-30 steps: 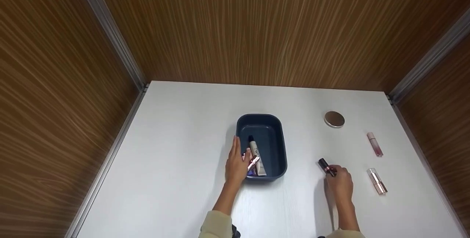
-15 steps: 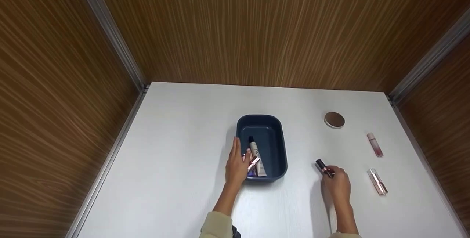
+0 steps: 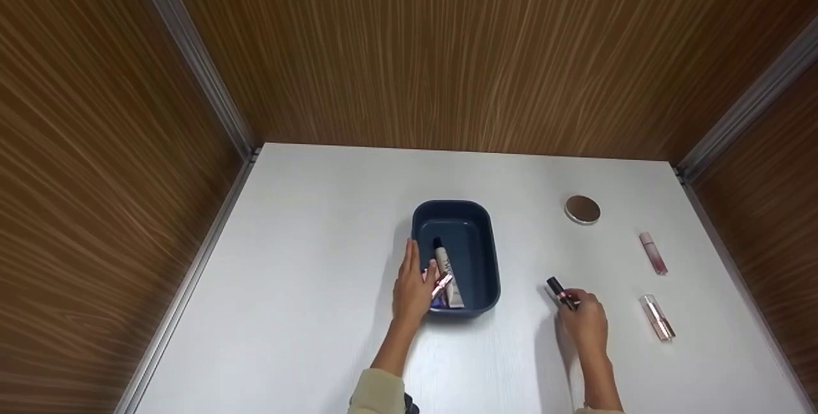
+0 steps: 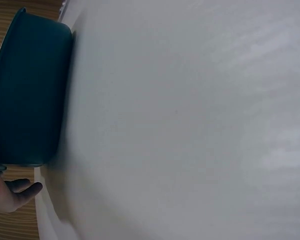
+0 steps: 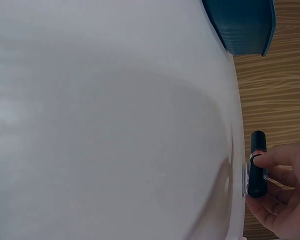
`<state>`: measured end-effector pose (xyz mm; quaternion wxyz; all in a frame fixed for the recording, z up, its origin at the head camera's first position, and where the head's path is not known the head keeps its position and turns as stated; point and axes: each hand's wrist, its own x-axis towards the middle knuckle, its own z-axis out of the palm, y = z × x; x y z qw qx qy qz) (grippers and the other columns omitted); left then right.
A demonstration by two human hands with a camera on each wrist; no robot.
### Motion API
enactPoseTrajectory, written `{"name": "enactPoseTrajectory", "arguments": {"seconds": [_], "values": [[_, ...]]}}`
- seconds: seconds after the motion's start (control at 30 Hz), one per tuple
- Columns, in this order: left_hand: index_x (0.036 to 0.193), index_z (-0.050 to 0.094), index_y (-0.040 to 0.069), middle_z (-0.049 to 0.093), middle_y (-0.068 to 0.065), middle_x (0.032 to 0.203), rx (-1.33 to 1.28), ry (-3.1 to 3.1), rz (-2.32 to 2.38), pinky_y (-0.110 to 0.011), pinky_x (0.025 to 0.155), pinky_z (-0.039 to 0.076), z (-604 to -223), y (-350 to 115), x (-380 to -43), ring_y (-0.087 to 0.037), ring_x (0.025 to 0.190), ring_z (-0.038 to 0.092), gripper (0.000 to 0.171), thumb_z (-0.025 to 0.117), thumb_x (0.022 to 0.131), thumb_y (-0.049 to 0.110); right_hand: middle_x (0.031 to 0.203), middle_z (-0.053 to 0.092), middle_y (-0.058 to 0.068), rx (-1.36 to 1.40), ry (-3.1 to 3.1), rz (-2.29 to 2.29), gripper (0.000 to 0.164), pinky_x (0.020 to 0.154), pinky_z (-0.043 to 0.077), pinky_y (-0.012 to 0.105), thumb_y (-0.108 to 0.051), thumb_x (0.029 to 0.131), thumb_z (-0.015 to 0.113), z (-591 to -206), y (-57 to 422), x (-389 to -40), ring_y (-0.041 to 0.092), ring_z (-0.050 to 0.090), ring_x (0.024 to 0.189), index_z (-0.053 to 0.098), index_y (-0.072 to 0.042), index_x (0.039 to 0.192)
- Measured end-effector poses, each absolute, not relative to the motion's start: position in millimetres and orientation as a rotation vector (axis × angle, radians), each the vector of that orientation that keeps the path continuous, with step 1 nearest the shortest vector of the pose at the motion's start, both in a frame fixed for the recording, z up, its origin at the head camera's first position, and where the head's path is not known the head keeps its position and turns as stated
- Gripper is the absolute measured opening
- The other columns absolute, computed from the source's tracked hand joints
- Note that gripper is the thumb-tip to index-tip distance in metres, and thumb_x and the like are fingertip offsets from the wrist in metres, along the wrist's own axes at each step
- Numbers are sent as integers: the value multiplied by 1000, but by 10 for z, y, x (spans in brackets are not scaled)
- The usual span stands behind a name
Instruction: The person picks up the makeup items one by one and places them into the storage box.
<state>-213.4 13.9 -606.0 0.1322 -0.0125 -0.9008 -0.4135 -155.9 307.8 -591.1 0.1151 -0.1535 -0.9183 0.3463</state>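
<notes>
Nearest the wearer, a light sleeve (image 3: 376,391) is covering the left forearm. The right hand (image 3: 586,321) is gripping a black tube (image 3: 557,285) with a pinkish band; the right wrist view is showing thumb and fingers closing around it. This black tube is slanting, its free end pointing up-left, over the white table (image 3: 287,273), to the right of a dark blue container (image 3: 470,273) and apart from it. The left hand (image 3: 411,296) is resting at the container's near left side, fingers lying straight along the wall, thumb reaching over the rim. Inside, a pale squeeze tube (image 3: 444,260) with a dark cap is lying lengthwise, and a shiny rose-gold tube (image 3: 441,285) is lying askew beside the thumb; the hand is partly hiding other contents. Right of the right hand, a clear-and-rose-gold tube (image 3: 657,317) is lying on the table. Farther out, a pink tube (image 3: 653,253) is lying aslant, and beyond it a round brown-topped compact (image 3: 582,209) is sitting flat. A wood-grain panel (image 3: 409,50) is standing behind the table.
</notes>
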Motion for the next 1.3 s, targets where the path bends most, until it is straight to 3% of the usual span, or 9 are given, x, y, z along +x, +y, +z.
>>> {"name": "enactPoseTrajectory", "arguments": {"seconds": [1.3], "values": [[145, 27, 6, 22, -5, 150, -17, -2647, -1219, -47, 91, 38, -6041, 137, -2130, -26, 129, 31, 59, 47, 96, 33, 79, 58, 17, -302, -2596, 1018, 19, 65, 40, 47, 1, 76, 64, -5802, 2821, -1565, 33, 56, 71, 65, 7, 94]]}}
